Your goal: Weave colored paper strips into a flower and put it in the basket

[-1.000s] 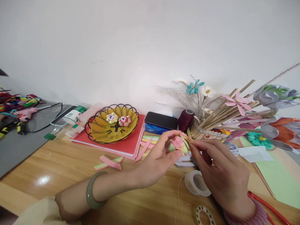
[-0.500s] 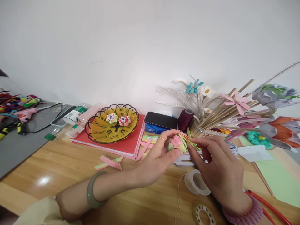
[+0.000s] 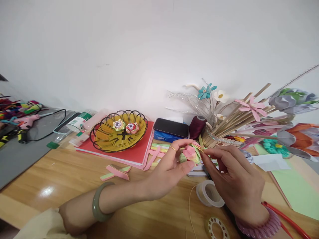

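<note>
A small folded paper flower (image 3: 189, 153) in pink, green and yellow is held up over the table. My left hand (image 3: 171, 167) grips it between the thumb below and the fingers above. My right hand (image 3: 233, 177) pinches a paper petal at the flower's right side with thumb and index finger; the exact hold is partly hidden by the fingers. Beneath my right hand stands a white spool (image 3: 210, 194) of thin cord. Folded pink and green paper strips (image 3: 116, 172) lie on the table to the left, with more pink strips (image 3: 152, 158) behind my left hand.
A yellow wicker basket (image 3: 107, 139) with two paper flowers sits on red paper (image 3: 139, 157). Behind are a phone (image 3: 170, 127) on a blue pack and a maroon thread cone (image 3: 197, 127). Paper flowers crowd the right. Red-handled scissors (image 3: 286, 215) and a tape roll (image 3: 216, 228) lie in front.
My right hand has shifted slightly right and down, its fingertips still at the flower's edge. The flower has turned a little in my left hand, which stays nearly in place.
</note>
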A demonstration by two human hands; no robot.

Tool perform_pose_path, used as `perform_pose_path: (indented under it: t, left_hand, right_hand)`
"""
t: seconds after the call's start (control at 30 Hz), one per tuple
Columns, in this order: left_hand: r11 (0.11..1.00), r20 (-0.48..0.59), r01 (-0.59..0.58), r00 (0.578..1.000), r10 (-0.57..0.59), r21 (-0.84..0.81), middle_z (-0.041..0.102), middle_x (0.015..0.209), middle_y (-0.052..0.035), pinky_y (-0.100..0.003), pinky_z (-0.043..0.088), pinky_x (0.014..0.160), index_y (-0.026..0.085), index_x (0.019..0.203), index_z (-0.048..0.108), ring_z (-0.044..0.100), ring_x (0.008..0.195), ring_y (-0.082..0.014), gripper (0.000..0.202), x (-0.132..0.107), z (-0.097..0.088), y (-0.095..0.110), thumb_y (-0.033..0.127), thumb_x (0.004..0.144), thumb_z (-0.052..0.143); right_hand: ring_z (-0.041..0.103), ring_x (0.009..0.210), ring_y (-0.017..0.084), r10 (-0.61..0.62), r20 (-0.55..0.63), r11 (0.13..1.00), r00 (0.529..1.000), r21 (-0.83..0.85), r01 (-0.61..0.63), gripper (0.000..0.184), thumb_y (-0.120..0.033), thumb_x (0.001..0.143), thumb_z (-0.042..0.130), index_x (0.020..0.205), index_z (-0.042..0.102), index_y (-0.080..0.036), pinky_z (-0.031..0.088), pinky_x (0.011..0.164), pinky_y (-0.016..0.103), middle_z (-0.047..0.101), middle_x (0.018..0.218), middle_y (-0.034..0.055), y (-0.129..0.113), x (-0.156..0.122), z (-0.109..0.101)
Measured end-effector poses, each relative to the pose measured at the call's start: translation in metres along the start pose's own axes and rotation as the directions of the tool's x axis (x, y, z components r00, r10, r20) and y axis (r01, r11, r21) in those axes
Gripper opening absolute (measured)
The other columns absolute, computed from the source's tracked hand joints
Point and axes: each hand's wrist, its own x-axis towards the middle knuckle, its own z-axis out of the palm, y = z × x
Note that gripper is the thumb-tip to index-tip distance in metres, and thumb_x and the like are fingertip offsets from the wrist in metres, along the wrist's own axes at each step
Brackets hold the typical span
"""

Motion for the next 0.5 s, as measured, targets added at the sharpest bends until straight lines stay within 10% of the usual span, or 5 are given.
perform_pose_path:
  t: [0.5]
  left_hand:
    - [0.999, -0.001, -0.021, 1.0, 0.021, 0.037, 0.043, 0.121, -0.0043, -0.028, 0.032, 0.1, 0.022, 0.117, 0.04, 0.039, 0.115, -0.0148, 0.034, 0.0002, 0.0005, -0.0004, 0.021, 0.084, 0.051]
  right_hand:
    - [0.058, 0.061, 0.012, -0.084, 0.007, 0.992, 0.996, -0.091, 0.085, 0.008, -0.015, 0.088, 0.052, 0.093, 0.059, -0.014, 0.044, 0.052, 0.022, 0.062, 0.074, 0.0041, 0.0045, -0.0051, 0.0083]
